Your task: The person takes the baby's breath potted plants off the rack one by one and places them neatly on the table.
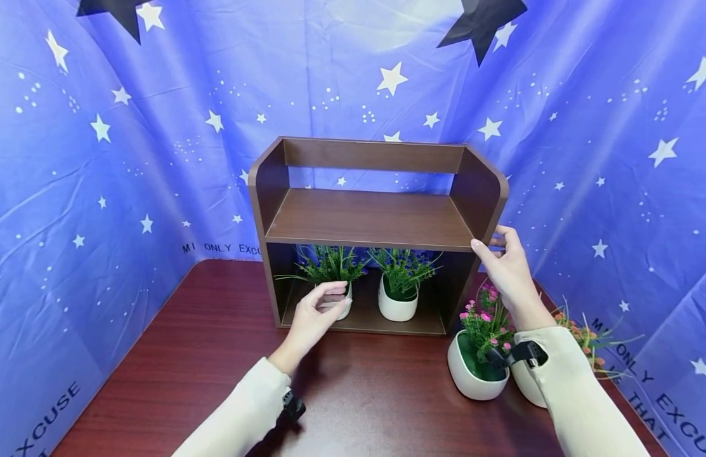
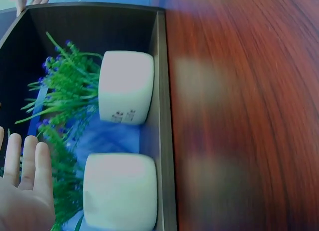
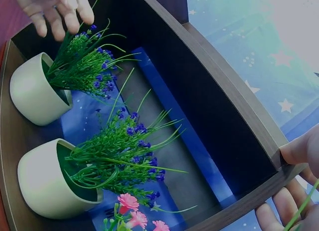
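Observation:
A brown two-tier wooden shelf [image 1: 370,216] stands on the table. My right hand [image 1: 509,273] grips its right side panel, thumb on the front edge and fingers round the outer side. On the lower tier are two white pots with green leaves and blue-purple flowers: a left potted plant [image 1: 330,263] and a right potted plant [image 1: 398,307]. My left hand [image 1: 313,317] is in front of the left one, partly covering its pot. In the left wrist view its fingers [image 2: 42,166] are extended, with nothing held in them.
Right of the shelf, a pink-flowered potted plant [image 1: 477,371] stands beside an orange-flowered one [image 1: 526,384], partly behind my right forearm. The reddish-brown table [image 1: 204,355] ends at a blue star-patterned curtain [image 1: 330,76] at the back and sides.

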`<state>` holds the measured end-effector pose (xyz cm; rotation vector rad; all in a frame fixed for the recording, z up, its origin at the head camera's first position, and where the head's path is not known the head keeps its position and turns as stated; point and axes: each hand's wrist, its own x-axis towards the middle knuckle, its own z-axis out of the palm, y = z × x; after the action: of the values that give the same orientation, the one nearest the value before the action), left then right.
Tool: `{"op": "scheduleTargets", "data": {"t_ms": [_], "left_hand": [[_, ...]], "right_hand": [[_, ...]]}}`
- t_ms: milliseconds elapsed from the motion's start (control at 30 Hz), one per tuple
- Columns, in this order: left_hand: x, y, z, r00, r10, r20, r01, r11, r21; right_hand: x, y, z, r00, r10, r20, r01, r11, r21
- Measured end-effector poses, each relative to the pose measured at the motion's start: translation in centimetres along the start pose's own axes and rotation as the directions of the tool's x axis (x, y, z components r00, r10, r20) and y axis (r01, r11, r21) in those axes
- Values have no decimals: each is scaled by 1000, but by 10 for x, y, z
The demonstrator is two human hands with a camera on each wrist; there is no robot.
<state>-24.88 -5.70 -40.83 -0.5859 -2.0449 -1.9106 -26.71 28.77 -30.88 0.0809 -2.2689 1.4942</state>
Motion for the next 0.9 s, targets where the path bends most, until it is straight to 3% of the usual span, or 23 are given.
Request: {"op": "scheduleTargets", "data": {"t_ms": [267,533,900], "left_hand": [[6,-12,23,996,-8,91,8,1000,7],[20,-61,42,986,-84,146,87,996,-13],[30,-78,56,972,-162,173,164,987,5]], "right_hand": [[1,1,0,1000,13,-5,-13,1000,25],[0,-1,0,999,37,-2,-37,999,37],[2,-6,4,994,105,-28,-102,990,96]]}}
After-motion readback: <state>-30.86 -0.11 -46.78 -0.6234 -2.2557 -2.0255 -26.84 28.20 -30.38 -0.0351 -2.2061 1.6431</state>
